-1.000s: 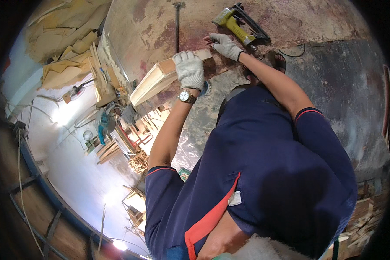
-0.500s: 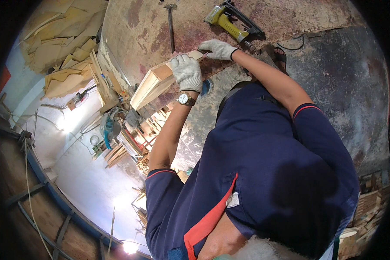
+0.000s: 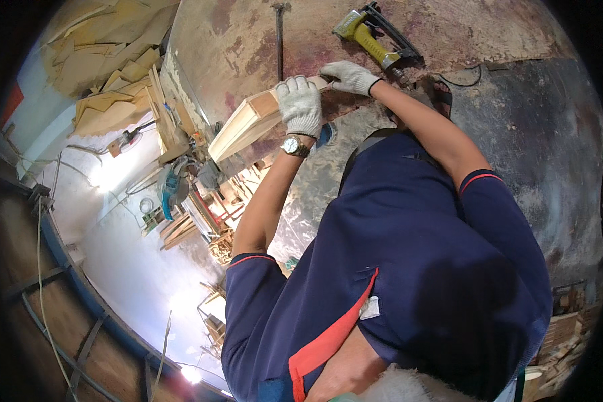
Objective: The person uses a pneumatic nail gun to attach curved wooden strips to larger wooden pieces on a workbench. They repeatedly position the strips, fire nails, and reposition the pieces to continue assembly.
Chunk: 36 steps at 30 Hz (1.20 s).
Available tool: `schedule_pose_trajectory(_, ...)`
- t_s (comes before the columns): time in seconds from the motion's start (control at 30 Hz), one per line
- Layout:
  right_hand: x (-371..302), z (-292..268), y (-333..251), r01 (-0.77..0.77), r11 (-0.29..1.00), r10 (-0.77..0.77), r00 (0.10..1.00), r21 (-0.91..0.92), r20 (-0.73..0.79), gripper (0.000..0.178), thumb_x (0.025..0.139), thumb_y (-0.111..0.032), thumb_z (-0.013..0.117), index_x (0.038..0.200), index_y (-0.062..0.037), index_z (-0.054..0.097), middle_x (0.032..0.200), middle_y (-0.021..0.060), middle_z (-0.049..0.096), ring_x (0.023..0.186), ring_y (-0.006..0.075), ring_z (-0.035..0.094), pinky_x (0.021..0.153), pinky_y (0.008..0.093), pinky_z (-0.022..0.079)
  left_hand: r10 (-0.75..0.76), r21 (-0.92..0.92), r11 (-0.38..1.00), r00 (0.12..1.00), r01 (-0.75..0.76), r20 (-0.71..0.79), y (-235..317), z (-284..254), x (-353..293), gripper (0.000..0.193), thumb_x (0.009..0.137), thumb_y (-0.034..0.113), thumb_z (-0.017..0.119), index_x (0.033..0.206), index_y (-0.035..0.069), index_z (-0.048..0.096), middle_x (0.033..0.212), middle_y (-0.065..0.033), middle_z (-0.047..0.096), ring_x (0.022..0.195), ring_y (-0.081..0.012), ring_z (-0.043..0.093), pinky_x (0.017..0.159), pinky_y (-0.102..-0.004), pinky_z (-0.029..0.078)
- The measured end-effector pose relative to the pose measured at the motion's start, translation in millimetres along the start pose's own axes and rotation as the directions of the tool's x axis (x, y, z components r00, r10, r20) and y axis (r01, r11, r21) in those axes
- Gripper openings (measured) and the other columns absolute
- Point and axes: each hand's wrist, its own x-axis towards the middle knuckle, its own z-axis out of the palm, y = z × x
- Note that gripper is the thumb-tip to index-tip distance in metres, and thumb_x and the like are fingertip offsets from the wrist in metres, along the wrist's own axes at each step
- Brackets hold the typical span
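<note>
A pale wooden box-like piece, built of joined boards, slants over the edge of a worn, stained workbench. My left hand, in a white knitted glove, is closed over its upper side near the middle. At the piece's right end, my right hand in a matching glove grips the narrow wood, its fingertips partly hidden. Beyond the left hand lies a long dark metal tool with a short crosshead, resembling a hammer. A yellow-green and black nail gun rests on the bench beyond my right hand.
Thin sheet offcuts are heaped at the far left. A teal power saw and wood strips lie left of my left forearm. A dark hose curves beside the nail gun, near a sandalled foot.
The whole view has shifted slightly, so the bench and tools appear farther right. Both hands keep their hold on the wooden piece, which looks little changed in its tilt.
</note>
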Motion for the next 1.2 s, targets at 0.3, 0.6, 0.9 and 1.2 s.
schedule_pose_trajectory(0.3, -1, 2, 6, 0.008, 1.000, -0.008, 1.000, 0.001, -0.001, 0.044, 0.087, -0.020, 0.077, 0.124, -0.0011, 0.064, 0.119, 0.0203, 0.068, 0.112, 0.0424, 0.064, 0.095, 0.0488, 0.053, 0.044, -0.013, 0.999, 0.999, -0.044, 0.001, -5, 2, -1, 0.016, 0.087, 0.019, 0.062, 0.093, 0.009, 0.072, 0.098, -0.0100, 0.067, 0.103, -0.0278, 0.062, 0.089, -0.0426, 0.045)
schedule_pose_trajectory(0.6, -18, -40, -31, -0.205, 0.978, 0.192, 0.939, -0.018, -0.284, 0.041, 0.087, -0.022, 0.075, 0.122, -0.0043, 0.064, 0.115, 0.0188, 0.067, 0.107, 0.0406, 0.065, 0.093, 0.0479, 0.054, 0.075, 0.008, 0.997, 0.997, -0.075, 0.019, -9, 6, -2, 0.018, 0.086, 0.019, 0.062, 0.094, 0.008, 0.074, 0.100, -0.0109, 0.067, 0.103, -0.0278, 0.061, 0.091, -0.0433, 0.045)
schedule_pose_trajectory(0.9, -47, -81, -24, -0.574, 0.623, 0.219, 0.780, -0.532, -0.586, 0.027, 0.094, -0.020, 0.063, 0.120, -0.0132, 0.067, 0.106, 0.0138, 0.069, 0.108, 0.0351, 0.064, 0.088, 0.0505, 0.055, 0.058, 0.022, 0.998, 0.998, -0.057, -0.006, -8, 10, -2, 0.021, 0.085, 0.018, 0.062, 0.096, 0.006, 0.075, 0.101, -0.0106, 0.068, 0.104, -0.0283, 0.062, 0.092, -0.0439, 0.045)
schedule_pose_trajectory(1.2, -12, -92, -47, -0.689, 0.637, 0.570, 0.723, -0.345, -0.390, 0.034, 0.097, -0.023, 0.066, 0.127, -0.0097, 0.062, 0.106, 0.0227, 0.074, 0.103, 0.0419, 0.071, 0.085, 0.0596, 0.054, 0.000, 0.005, 1.000, 0.999, 0.000, -0.036, -6, 21, -1, 0.020, 0.085, 0.019, 0.062, 0.092, 0.007, 0.076, 0.100, -0.0101, 0.068, 0.102, -0.0278, 0.062, 0.090, -0.0434, 0.045)
